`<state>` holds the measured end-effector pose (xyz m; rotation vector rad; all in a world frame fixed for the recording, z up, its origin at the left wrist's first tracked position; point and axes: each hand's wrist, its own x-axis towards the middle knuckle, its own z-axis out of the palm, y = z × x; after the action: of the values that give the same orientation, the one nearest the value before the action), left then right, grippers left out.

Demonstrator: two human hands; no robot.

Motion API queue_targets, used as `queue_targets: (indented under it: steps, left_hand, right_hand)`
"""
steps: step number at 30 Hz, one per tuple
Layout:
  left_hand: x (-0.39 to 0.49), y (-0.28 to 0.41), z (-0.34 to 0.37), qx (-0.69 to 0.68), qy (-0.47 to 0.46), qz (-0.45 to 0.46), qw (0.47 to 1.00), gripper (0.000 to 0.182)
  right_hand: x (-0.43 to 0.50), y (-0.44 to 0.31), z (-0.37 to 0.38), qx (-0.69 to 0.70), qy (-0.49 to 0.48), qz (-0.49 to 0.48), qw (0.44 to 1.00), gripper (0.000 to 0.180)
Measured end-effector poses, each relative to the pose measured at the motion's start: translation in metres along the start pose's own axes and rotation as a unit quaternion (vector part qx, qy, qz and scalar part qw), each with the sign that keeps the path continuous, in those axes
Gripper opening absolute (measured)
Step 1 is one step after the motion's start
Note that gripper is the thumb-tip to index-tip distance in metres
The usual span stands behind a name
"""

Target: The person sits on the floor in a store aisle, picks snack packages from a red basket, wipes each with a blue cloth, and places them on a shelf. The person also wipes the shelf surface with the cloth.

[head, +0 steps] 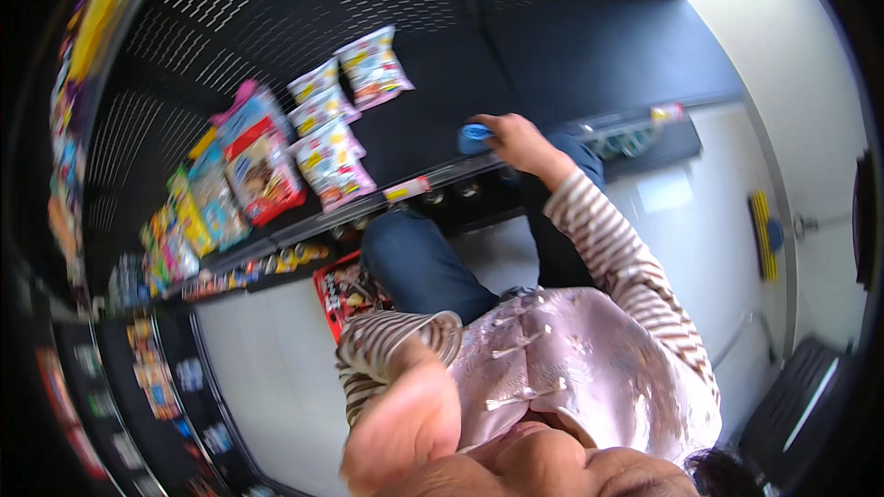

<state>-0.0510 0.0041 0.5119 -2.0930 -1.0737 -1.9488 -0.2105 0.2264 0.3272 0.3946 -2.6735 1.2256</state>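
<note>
My right hand [519, 141] holds a blue cylindrical object [474, 138], perhaps a can or cup, at the front edge of a black metal shelf [442, 110]. Near my face, at the lower middle, is my left hand [407, 421], blurred by motion; nothing shows in it, though its inner side is partly hidden. White and pink snack bags [331, 162] stand in a short row on the shelf, with another bag [376, 67] just behind. To their left is a red and white bag [262, 172], beside several yellow and blue packets [186, 210].
Cans and bottles [293, 259] line a lower shelf. A red printed box [345, 293] is on the floor beside my knee. Another stocked shelf unit [155, 386] stands at the lower left. A yellow and black brush-like item [763, 235] lies at the right.
</note>
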Motion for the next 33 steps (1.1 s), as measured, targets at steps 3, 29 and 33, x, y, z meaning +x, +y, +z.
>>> queue_targets:
  steps: [3,29,33]
  left_hand:
    - [0.006,0.009,0.0,-0.003,-0.023,0.066,0.998,0.041]
    - [0.002,0.098,0.002,0.113,-0.015,0.309,0.944,0.037]
    - [0.001,0.113,0.008,0.148,-0.014,0.323,0.935,0.037]
  right_hand:
    - [0.001,-0.007,0.007,-0.021,-0.005,-0.001,1.0,0.037]
    - [-0.01,-0.035,0.03,-0.061,0.004,0.048,0.997,0.036]
    - [-0.012,-0.034,0.029,-0.068,-0.001,0.037,0.997,0.038]
